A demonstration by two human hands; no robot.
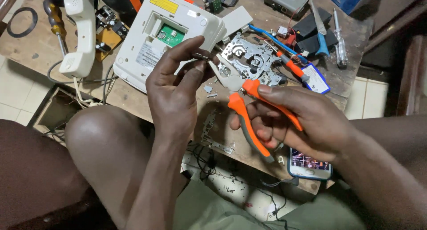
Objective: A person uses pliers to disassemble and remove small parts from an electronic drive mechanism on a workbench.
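Currently my left hand [175, 90] pinches a small metal part [201, 56] above the surface [35, 43]; my right hand [307, 123] is closed round orange-handled pliers [242, 94], jaws at the part. Gripping step, I judge; next needs steady alignment.

Light was soft and even, daylight-like, strongest toward 10 to 12 o'clock, where the white handset [79, 32] and white casing [167, 39] ran near overexposed. The bench [40, 43] stayed evenly lit there. Lower frame went dim: 6 to 8 o'clock fell into deep shadow, detail lost. Faint sheen on the knee [95, 128]. The left hand [175, 90] and right hand [296, 121] showed slight motion softness. Mild wide-angle bending at 3 and 9 o'clock. Small parts at centre stayed fairly sharp.
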